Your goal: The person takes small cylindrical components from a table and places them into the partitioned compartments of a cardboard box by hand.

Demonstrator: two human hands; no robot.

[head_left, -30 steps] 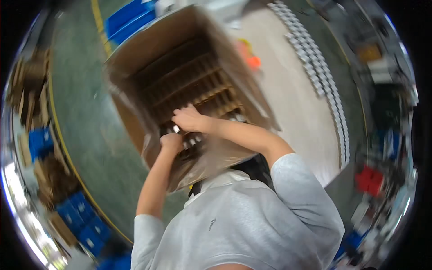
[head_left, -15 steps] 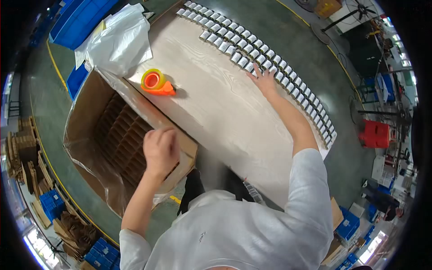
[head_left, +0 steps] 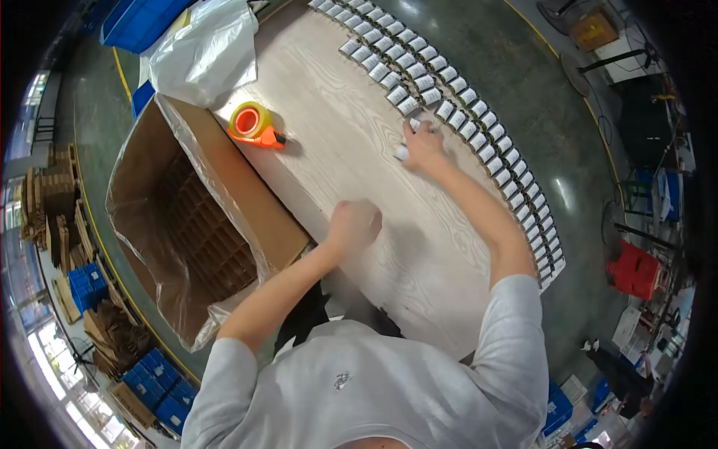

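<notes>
Rows of small white-labelled cylindrical pieces [head_left: 469,130] with dark metallic ends stand along the far side of the pale table [head_left: 321,127]. My right hand [head_left: 425,148] is at the near edge of these rows, its fingers closed around a couple of the pieces. One white piece [head_left: 402,153] shows beside the fingers and another [head_left: 416,124] at the fingertips. Over the table's near side, my left hand [head_left: 354,226] is curled and slightly blurred; whatever it holds, if anything, is hidden. Left of it is a cardboard box [head_left: 254,179] with a plastic liner and a brown divider grid inside.
An orange tape dispenser [head_left: 265,139] with yellow tape lies by the box. Clear plastic sheeting [head_left: 206,56] covers the table's left end, near a blue bin [head_left: 142,22]. A red crate [head_left: 634,269] and a floor fan [head_left: 576,69] stand beyond the table.
My left hand has moved right, from over the box to over the table. My right hand has closed on white-labelled pieces and drawn them from the rows. The view has shifted.
</notes>
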